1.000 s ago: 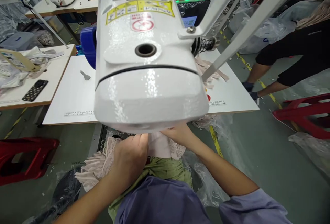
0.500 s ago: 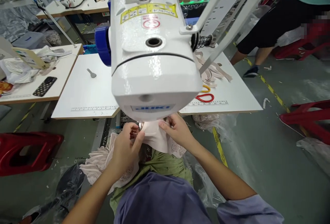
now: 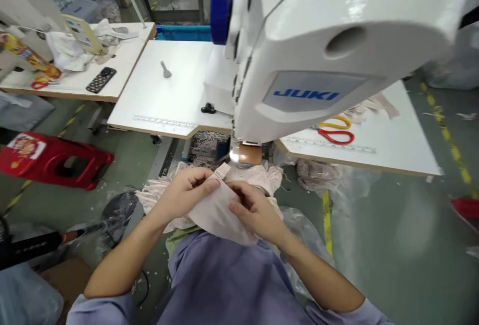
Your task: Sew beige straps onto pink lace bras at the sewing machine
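Observation:
My left hand (image 3: 192,190) pinches the upper edge of a pale pink bra (image 3: 220,213), close to a small tab (image 3: 222,170) that looks like a hook-and-eye closure. On its right side, my right hand (image 3: 254,210) grips the same smooth fabric with bent fingers. The held panel hangs over my lap, just in front of the sewing machine (image 3: 337,56). Behind my hands, the machine's curved work arm (image 3: 247,155) shows under the head. More pale pink lace fabric (image 3: 153,193) lies bunched to the left and behind the hands.
Scissors with red and yellow handles (image 3: 339,135) lie on the right table wing (image 3: 396,150). On the left wing (image 3: 149,100) are a small grey tool (image 3: 165,70) and a black clip (image 3: 208,108). A phone (image 3: 101,80) and a red stool (image 3: 56,160) are farther left.
Both hands have drawn the bra out from under the machine head toward my body, and more of its panel shows. My view has tilted down and turned left.

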A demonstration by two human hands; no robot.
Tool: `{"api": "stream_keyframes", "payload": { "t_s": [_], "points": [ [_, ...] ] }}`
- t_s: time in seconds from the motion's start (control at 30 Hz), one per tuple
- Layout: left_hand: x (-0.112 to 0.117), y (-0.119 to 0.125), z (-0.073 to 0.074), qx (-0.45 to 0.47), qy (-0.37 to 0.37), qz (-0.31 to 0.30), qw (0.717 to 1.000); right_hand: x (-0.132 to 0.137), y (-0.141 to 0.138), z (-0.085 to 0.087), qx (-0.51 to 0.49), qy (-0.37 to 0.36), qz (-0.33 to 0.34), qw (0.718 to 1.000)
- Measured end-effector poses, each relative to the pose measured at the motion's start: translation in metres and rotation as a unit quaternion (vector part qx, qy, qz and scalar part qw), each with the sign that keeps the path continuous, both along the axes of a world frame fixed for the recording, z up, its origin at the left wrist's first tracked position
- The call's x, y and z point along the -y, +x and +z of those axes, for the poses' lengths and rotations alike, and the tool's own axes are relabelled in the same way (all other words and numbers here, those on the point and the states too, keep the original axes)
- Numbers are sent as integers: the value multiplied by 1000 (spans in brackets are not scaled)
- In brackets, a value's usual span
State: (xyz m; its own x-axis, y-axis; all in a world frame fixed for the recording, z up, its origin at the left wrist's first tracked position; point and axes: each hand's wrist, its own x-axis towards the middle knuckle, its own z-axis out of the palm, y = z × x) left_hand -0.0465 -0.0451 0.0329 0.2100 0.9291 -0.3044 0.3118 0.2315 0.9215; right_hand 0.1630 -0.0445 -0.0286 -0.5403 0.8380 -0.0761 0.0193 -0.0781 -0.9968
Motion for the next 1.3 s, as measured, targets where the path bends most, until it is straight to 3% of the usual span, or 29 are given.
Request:
{"api": "stream_keyframes", "payload": {
  "t_s": [0.07,0.17,0.23,0.3,0.4,0.47,0.57,0.63,0.73,0.87,1.07,1.2,1.3],
  "points": [
    [6,-13,8,-41,4,11,999,-12,-25,-5,-60,-29,38,997],
    [7,-28,7,-77,7,-3,997,-28,-57,-11,-152,-173,42,972],
    [4,-33,-4,-109,17,-24,994,-32,-67,-19,-174,-272,0,946],
    [1,-36,-21,-178,57,-14,982,-30,-68,-32,-163,-288,-75,941],
    [0,-31,-55,-250,113,87,958,-20,-61,-60,-93,-156,-214,960],
    [3,-20,-78,-205,91,112,968,-11,-55,-77,-15,-15,-257,966],
    [8,0,-102,-110,43,68,991,-1,-49,-95,70,144,-222,962],
    [10,11,-109,-86,38,63,994,3,-45,-101,102,215,-186,953],
    [11,17,-106,-88,51,86,991,5,-37,-101,144,303,-165,928],
    [12,11,-86,-112,75,67,989,0,-24,-86,124,330,-209,912],
    [14,10,-63,-61,37,55,996,-15,-23,-56,155,279,-134,938],
    [13,10,-62,4,-14,58,998,-20,-25,-52,132,215,-137,958],
    [10,16,-62,3,-14,55,998,-17,-27,-53,125,218,-153,956]
  ]
}}
